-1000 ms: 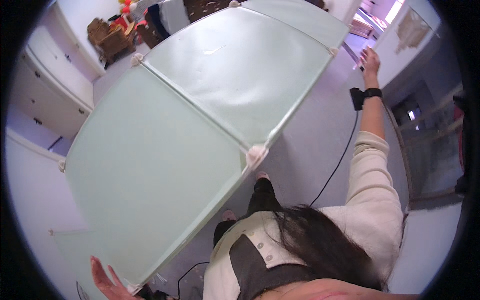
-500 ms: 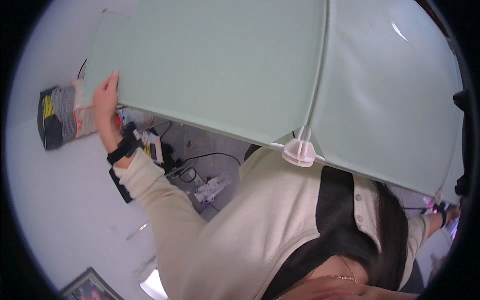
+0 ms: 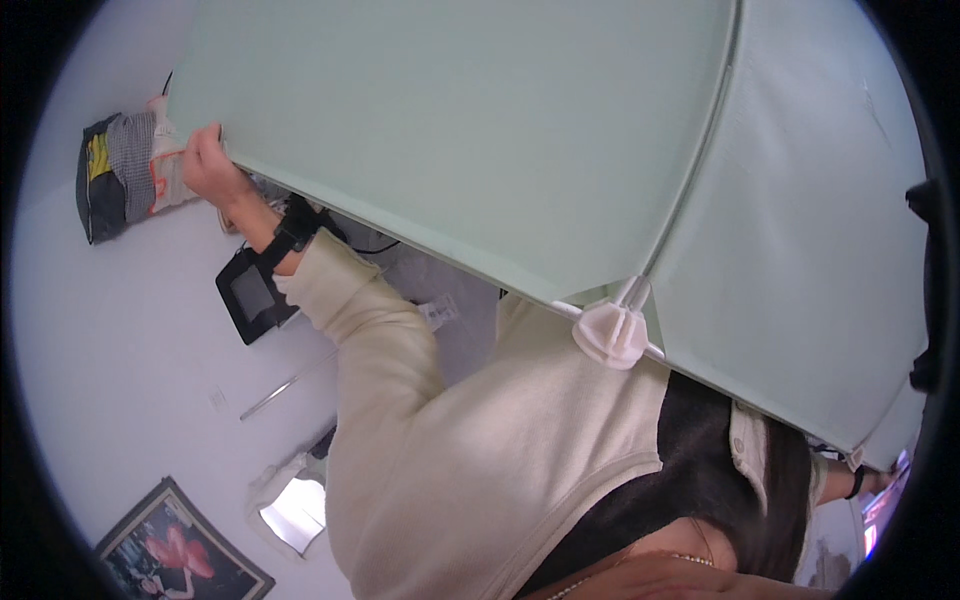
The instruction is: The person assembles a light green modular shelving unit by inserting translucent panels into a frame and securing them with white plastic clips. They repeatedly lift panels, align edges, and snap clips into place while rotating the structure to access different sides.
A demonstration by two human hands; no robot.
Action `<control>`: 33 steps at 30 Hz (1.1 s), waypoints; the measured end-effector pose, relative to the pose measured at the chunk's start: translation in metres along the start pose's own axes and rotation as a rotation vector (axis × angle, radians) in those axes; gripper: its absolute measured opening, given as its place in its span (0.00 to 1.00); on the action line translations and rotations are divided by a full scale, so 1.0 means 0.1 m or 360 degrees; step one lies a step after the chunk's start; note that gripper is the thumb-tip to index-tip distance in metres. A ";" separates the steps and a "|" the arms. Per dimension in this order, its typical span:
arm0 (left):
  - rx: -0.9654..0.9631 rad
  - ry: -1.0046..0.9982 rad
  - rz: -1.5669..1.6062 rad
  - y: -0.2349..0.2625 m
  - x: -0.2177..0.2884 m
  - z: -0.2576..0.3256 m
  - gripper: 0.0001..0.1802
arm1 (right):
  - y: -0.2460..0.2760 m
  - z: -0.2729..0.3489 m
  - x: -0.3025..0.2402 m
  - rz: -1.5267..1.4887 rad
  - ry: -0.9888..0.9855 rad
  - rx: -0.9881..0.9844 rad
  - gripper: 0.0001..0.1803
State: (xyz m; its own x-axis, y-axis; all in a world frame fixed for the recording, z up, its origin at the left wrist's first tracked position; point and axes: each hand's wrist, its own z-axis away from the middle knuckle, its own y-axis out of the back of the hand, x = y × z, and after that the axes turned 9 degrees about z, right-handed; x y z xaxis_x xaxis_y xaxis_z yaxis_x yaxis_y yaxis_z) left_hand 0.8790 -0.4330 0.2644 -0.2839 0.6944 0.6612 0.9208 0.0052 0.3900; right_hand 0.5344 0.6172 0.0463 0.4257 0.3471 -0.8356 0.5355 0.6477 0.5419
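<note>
A large pale green panel (image 3: 460, 150) fills the upper middle, tilted so that its lower edge slopes down to the right. At its left corner my left hand (image 3: 212, 165) is closed round the edge. A second pale green panel (image 3: 800, 200) joins it along a seam with a pole. Where they meet at the bottom, a white plastic corner connector (image 3: 612, 332) sits with short rods in it, close in front of my torso. Far to the right, my right hand (image 3: 878, 482) is beside another small white connector (image 3: 856, 458) at the panel's end; its fingers are hidden.
A dark bag with yellow items (image 3: 120, 175) is at the left beyond my left hand. Below my left forearm are a black rectangular frame (image 3: 250, 295) and a thin metal rod (image 3: 285, 395). A framed picture (image 3: 185, 545) and a bright mirror-like pane (image 3: 295, 518) are lower left.
The panels and connector have shifted right and slightly down in view, and their lower edge slopes more. My left hand keeps its hold on the edge. More of the framed picture shows.
</note>
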 end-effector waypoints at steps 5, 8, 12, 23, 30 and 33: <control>-0.0253 0.0067 -0.0200 0.09 0.31 0.02 0.16 | -0.07 -0.01 0.07 0.0064 -0.0017 -0.0065 0.28; -0.0110 0.0159 -0.0342 0.10 0.36 0.07 0.17 | -0.09 -0.02 0.13 0.0098 -0.0031 -0.0094 0.28; -0.0069 0.0157 -0.0282 0.14 0.31 0.16 0.17 | -0.10 -0.04 0.19 0.0106 -0.0037 -0.0114 0.28; -0.0141 -0.0129 -0.0274 0.37 0.21 0.21 0.14 | -0.08 -0.03 0.19 0.0176 -0.0052 -0.0174 0.28; -0.0263 -0.0228 -0.0414 0.39 0.40 0.04 0.15 | 0.01 0.08 0.35 0.0124 -0.0051 -0.0151 0.28; -0.0320 0.0069 -0.0247 0.37 0.52 0.05 0.22 | 0.13 0.19 0.48 0.0115 -0.0050 -0.0076 0.28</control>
State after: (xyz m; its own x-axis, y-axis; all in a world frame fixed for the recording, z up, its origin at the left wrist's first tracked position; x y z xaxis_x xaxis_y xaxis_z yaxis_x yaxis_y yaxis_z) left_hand 0.8991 -0.3930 0.3100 -0.4329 0.6649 0.6087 0.7948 -0.0369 0.6057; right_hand 0.5759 0.6290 0.0151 0.4849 0.3730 -0.7910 0.4676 0.6538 0.5949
